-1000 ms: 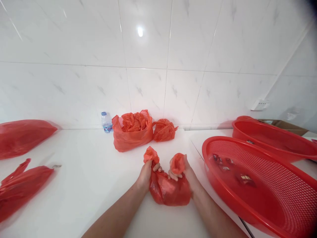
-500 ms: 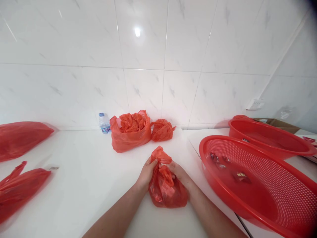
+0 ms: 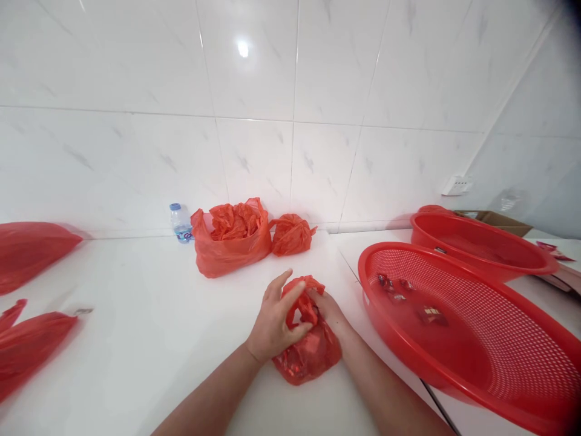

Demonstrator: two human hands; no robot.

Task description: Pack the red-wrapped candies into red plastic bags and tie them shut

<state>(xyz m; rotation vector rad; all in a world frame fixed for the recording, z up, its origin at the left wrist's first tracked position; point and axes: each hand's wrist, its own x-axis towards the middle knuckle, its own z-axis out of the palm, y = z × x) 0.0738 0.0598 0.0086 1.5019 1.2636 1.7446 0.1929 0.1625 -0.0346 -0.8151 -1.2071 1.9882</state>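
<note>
A filled red plastic bag (image 3: 313, 357) rests on the white table in front of me, its twisted handles raised and crossed at the top. My left hand (image 3: 275, 318) is at the bag's left side with fingers spread apart around the handles, not closed on them. On the other side, my right hand (image 3: 329, 309) grips a handle near the top; its fingertips are partly hidden by the plastic. Wrapped contents show faintly through the thin plastic.
A large red perforated basket (image 3: 436, 381) with several small wrapped packets stands at right, another red basket (image 3: 481, 242) behind it. By the wall are a water bottle (image 3: 180, 224), a bag of crumpled red bags (image 3: 231, 248) and a small red bag (image 3: 293, 235). Red bags (image 3: 36, 251) lie at left.
The two handles, held apart at first, were brought together and crossed over the bag. My left hand then loosened and spread its fingers, while my right hand stayed on the plastic.
</note>
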